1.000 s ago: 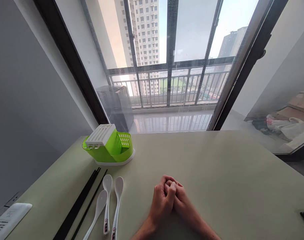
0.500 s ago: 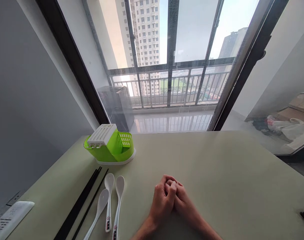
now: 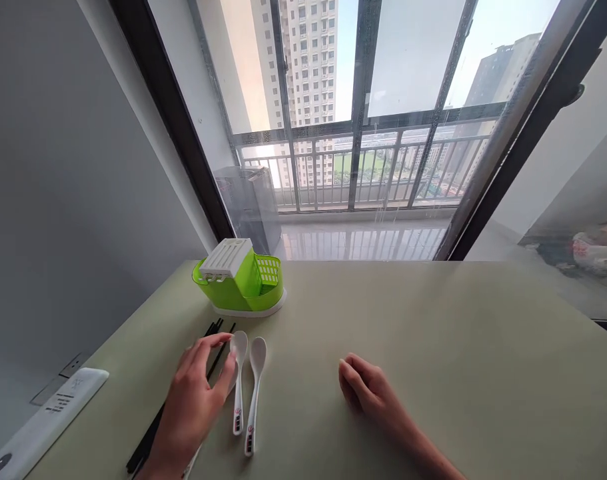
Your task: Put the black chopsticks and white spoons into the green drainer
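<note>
Over the black chopsticks (image 3: 148, 441) and the leftmost spoon hangs my left hand (image 3: 196, 393), its thumb and index finger apart. The fingertips come close to the bowl of a white spoon (image 3: 238, 387); whether they touch it I cannot tell. A second white spoon (image 3: 254, 399) lies just to the right. Most of the third spoon is hidden under the hand. My right hand (image 3: 366, 387) rests on the table with its fingers curled into a loose fist, and nothing shows in it.
A bright green cutlery holder (image 3: 243, 283) with a white slotted top stands at the back left of the pale table (image 3: 433, 320). At the left edge lies a long white device with printed labels (image 3: 53, 420). Beyond the table's far edge is a glass door (image 3: 318, 233).
My clasped hands have come apart. My left hand has moved left over the chopsticks and spoons and opened; the right stays curled on the table. The view has turned slightly left.
</note>
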`<action>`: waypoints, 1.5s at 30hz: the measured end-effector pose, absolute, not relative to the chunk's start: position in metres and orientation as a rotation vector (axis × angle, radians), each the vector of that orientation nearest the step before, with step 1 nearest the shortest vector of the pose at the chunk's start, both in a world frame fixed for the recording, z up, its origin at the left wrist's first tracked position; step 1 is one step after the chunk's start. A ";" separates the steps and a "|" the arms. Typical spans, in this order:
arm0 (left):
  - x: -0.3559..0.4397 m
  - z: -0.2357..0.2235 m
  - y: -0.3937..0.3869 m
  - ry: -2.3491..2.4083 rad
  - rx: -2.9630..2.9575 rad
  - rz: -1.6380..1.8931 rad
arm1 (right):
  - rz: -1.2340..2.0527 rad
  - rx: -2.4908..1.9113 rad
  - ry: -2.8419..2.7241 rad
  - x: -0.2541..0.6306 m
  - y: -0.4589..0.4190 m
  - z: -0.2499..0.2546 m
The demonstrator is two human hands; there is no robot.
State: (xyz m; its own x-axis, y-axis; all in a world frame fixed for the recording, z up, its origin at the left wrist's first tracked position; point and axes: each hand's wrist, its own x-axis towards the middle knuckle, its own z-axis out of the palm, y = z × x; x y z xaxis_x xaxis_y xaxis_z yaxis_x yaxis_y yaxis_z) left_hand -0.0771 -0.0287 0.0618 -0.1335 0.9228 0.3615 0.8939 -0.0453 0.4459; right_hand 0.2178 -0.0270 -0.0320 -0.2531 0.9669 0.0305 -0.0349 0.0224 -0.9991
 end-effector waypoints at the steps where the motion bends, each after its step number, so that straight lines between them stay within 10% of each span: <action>1: -0.096 0.059 -0.029 2.240 1.992 0.835 | 1.389 -1.036 -1.385 0.218 -0.027 -0.032; 8: -0.157 0.028 -0.046 2.516 1.848 0.252 | 1.377 -1.068 -1.402 0.219 -0.028 -0.028; 45: -0.135 0.082 -0.015 2.460 1.862 -0.508 | 1.357 -1.055 -1.424 0.220 -0.030 -0.028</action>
